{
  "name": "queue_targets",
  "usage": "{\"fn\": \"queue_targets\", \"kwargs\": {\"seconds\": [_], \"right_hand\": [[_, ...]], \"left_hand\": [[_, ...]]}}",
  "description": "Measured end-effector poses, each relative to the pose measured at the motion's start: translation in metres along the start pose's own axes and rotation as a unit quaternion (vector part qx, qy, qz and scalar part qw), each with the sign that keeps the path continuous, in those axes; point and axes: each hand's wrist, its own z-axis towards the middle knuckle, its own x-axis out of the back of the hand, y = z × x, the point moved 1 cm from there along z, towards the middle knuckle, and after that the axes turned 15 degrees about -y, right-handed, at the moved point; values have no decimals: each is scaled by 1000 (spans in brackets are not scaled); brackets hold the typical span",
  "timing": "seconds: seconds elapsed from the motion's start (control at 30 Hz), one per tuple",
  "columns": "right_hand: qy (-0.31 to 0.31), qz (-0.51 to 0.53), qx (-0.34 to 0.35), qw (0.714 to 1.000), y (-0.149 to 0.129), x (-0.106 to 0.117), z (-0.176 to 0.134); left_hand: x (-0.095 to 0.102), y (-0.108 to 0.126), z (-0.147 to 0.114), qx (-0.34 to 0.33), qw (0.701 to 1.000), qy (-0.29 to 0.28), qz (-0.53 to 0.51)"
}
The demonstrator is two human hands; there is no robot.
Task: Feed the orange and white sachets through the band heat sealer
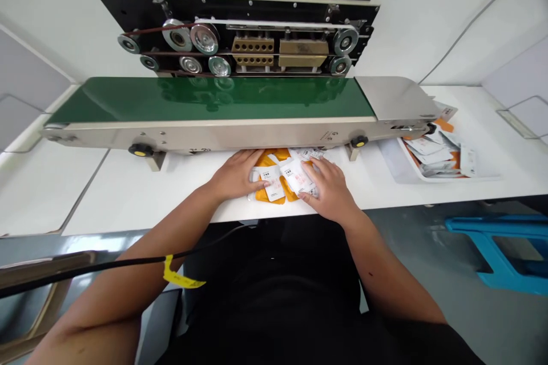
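Below the machine's front edge, a loose pile of small white printed packets [296, 175] and orange-yellow pouches [270, 194] lies on the white table. My left hand [238, 175] rests at the pile's left side, fingers stretched toward the machine and thumb touching a white packet [274, 181]. From the right, my right hand [329, 185] lies over the packets with its fingers spread and thumb near the front. Both hands touch the pile without a visible grip. Some packets are partly hidden under the right hand.
A band sealing machine [257, 134] with a green conveyor belt [265, 100] spans the table behind the hands. A white bin [402, 165] heaped with packets stands at right. A blue stool [492, 245] is on the floor. A black cable [128, 262] crosses my left arm.
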Motion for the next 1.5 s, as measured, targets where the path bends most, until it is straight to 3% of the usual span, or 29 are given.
{"fn": "queue_targets", "kwargs": {"seconds": [0.1, 0.27, 0.47, 0.7, 1.0, 1.3, 1.37, 1.5], "right_hand": [[-24, -12, 9, 1000, -9, 1, 5], [-28, -13, 6, 1000, -27, -1, 27], [-34, -7, 34, 999, -38, 1, 39], [-2, -8, 35, 999, -33, -1, 33], [-4, 9, 113, 994, -28, -3, 31], [7, 4, 88, 996, -29, -6, 30], [9, 7, 87, 996, -30, -5, 30], [17, 14, 91, 996, -30, -6, 30]], "left_hand": [[1, -1, 7, -9, 1000, 1, 6], [-2, -7, 6, -64, 996, 59, -8], [0, -8, 0, -70, 990, 119, -14], [1, 1, 4, -116, 993, 33, 12], [-9, 4, -4, -109, 991, 72, 28], [-15, -2, -30, -89, 983, 162, -16], [-14, -4, -40, -80, 975, 206, -32], [-10, -13, -56, -7, 936, 346, -68]]}}
